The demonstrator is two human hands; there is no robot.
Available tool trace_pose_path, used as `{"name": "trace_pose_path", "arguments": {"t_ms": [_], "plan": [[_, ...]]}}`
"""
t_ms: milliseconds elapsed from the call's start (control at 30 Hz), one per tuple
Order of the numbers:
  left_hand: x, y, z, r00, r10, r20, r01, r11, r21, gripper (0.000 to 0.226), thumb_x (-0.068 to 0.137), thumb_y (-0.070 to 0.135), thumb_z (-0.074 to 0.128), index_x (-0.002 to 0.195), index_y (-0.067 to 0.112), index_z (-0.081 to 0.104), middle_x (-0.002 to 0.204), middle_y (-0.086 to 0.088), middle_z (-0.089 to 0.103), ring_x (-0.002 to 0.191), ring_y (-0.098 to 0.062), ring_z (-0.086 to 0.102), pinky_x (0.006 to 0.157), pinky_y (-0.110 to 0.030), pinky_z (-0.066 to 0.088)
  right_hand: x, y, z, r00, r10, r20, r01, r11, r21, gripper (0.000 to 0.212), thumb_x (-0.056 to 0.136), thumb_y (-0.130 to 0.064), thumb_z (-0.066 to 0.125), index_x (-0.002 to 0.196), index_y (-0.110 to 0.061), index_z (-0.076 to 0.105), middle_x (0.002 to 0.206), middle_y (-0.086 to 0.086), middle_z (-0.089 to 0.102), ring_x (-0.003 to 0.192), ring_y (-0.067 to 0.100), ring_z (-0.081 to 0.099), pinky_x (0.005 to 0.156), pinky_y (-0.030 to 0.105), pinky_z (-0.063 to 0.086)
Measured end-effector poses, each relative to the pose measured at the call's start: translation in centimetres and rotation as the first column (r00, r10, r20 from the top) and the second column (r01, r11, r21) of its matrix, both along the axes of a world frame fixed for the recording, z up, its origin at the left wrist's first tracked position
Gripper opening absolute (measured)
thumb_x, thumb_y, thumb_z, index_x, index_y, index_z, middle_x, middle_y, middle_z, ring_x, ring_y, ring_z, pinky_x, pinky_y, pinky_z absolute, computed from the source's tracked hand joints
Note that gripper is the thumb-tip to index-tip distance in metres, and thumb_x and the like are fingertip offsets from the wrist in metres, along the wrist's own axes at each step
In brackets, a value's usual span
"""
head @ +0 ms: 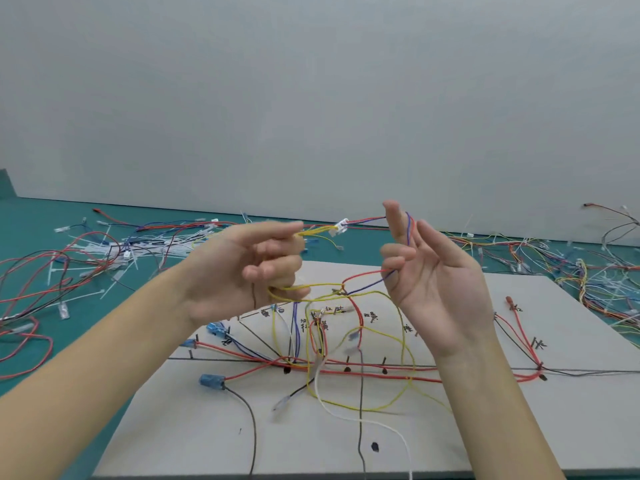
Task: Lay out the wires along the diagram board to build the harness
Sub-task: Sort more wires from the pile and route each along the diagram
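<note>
Both forearms rose from the lower corners to mid-frame, left hand [249, 268] curled with fingers pinching, right hand [436, 271] palm-up, fingers loosely bent.

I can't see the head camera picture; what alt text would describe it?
Two bare hands, raised above a grey diagram board, stretch a small white connector between them: the left hand pinches its yellow wires, the right hand holds its red and blue wires. More coloured wires lie looped on the board and scattered over the green table.
</note>
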State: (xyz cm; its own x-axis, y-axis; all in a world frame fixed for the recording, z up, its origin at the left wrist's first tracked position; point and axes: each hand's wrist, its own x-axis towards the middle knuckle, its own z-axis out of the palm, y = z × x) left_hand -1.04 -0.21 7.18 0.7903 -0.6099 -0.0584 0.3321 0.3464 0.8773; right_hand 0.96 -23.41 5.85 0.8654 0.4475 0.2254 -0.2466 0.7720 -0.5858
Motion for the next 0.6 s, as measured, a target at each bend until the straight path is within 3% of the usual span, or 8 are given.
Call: {"name": "trace_pose_path", "arguments": {"t_ms": [67, 100, 200, 267, 300, 400, 500, 600], "plan": [[-0.2, -0.3, 0.2, 0.999, 0.005, -0.045, -0.01, 0.995, -0.102, 0.034, 0.09, 0.032, 0.051, 0.06, 0.02, 0.045, 0.048, 0.006, 0.039, 0.043, -0.006, 0.023, 0.045, -0.019, 0.049, -0.1, -0.3, 0.3, 1.0, 0.001, 0.023, -0.001, 1.0, -0.009, 0.03, 0.091, -0.016, 0.048, 0.105, -0.004, 0.072, 0.126, 0.001, 0.064, 0.055, 0.01, 0.051, 0.053, 0.02, 0.051], [-0.4, -0.4, 0.3, 0.999, 0.026, -0.036, -0.03, 0.995, -0.094, 0.033, 0.09, 0.032, 0.049, 0.06, 0.02, 0.046, 0.049, 0.006, 0.039, 0.043, -0.007, 0.025, 0.046, -0.018, 0.049, -0.2, -0.4, 0.4, 1.0, 0.0, 0.019, 0.0, 1.0, -0.006, 0.03, 0.09, -0.015, 0.049, 0.106, -0.002, 0.071, 0.127, 0.003, 0.063, 0.055, 0.01, 0.05, 0.052, 0.019, 0.051], [-0.8, -0.9, 0.3, 0.989, 0.119, 0.092, -0.117, 0.993, -0.033, 0.03, 0.09, 0.03, 0.048, 0.062, 0.02, 0.048, 0.047, 0.005, 0.043, 0.048, -0.014, 0.046, 0.085, -0.034, 0.053, -0.2, -0.8, 0.6, 0.998, 0.045, -0.043, -0.042, 0.997, 0.07, 0.033, 0.088, -0.009, 0.052, 0.116, 0.005, 0.063, 0.131, 0.009, 0.059, 0.054, 0.012, 0.052, 0.047, 0.019, 0.051], [-1.2, -1.3, 0.7, 0.984, 0.155, 0.088, -0.144, 0.983, -0.116, 0.029, 0.091, 0.028, 0.048, 0.063, 0.019, 0.049, 0.042, 0.006, 0.042, 0.054, -0.018, 0.055, 0.097, -0.038, 0.048, -0.2, -0.8, 0.5, 0.99, 0.116, -0.082, -0.104, 0.985, 0.137, 0.037, 0.091, -0.006, 0.048, 0.126, 0.007, 0.053, 0.135, 0.012, 0.055, 0.055, 0.015, 0.055, 0.046, 0.021, 0.053], [-1.4, -1.4, 0.9, 0.988, 0.149, 0.041, -0.139, 0.971, -0.192, 0.029, 0.091, 0.026, 0.049, 0.064, 0.018, 0.049, 0.04, 0.007, 0.039, 0.052, -0.017, 0.053, 0.095, -0.038, 0.051, -0.3, -0.6, 0.5, 0.986, 0.139, -0.09, -0.126, 0.982, 0.143, 0.041, 0.092, -0.005, 0.048, 0.131, 0.007, 0.049, 0.136, 0.012, 0.053, 0.055, 0.017, 0.056, 0.047, 0.022, 0.054], [-1.5, -1.5, 1.2, 0.985, 0.029, -0.169, -0.099, 0.903, -0.419, 0.027, 0.096, 0.022, 0.048, 0.07, 0.013, 0.046, 0.043, 0.008, 0.028, 0.042, -0.011, 0.038, 0.061, -0.029, 0.057, -0.3, -0.2, 0.4, 0.991, 0.127, -0.046, -0.125, 0.991, 0.056, 0.068, 0.084, -0.007, 0.057, 0.147, -0.002, 0.032, 0.137, 0.014, 0.052, 0.055, 0.018, 0.057, 0.047, 0.022, 0.054], [-1.5, -1.3, 1.1, 0.982, 0.056, -0.179, -0.105, 0.955, -0.278, 0.029, 0.098, 0.027, 0.045, 0.072, 0.016, 0.046, 0.049, 0.01, 0.023, 0.041, -0.004, 0.023, 0.038, -0.015, 0.043, -0.1, -0.8, 0.2, 0.99, 0.141, 0.016, -0.141, 0.989, 0.048, 0.076, 0.081, -0.007, 0.064, 0.147, -0.012, 0.027, 0.135, 0.016, 0.053, 0.055, 0.019, 0.056, 0.037, 0.02, 0.048], [-1.6, -0.4, 0.9, 0.986, 0.017, -0.164, -0.052, 0.977, -0.209, 0.024, 0.097, 0.029, 0.052, 0.077, 0.015, 0.049, 0.056, 0.007, 0.029, 0.041, -0.004, 0.022, 0.027, -0.01, 0.028, 0.4, -2.7, 0.2, 0.994, 0.103, -0.038, -0.095, 0.982, 0.166, 0.049, 0.088, -0.006, 0.054, 0.13, -0.014, 0.031, 0.124, 0.016, 0.056, 0.052, 0.016, 0.053, 0.025, 0.017, 0.036]]}}
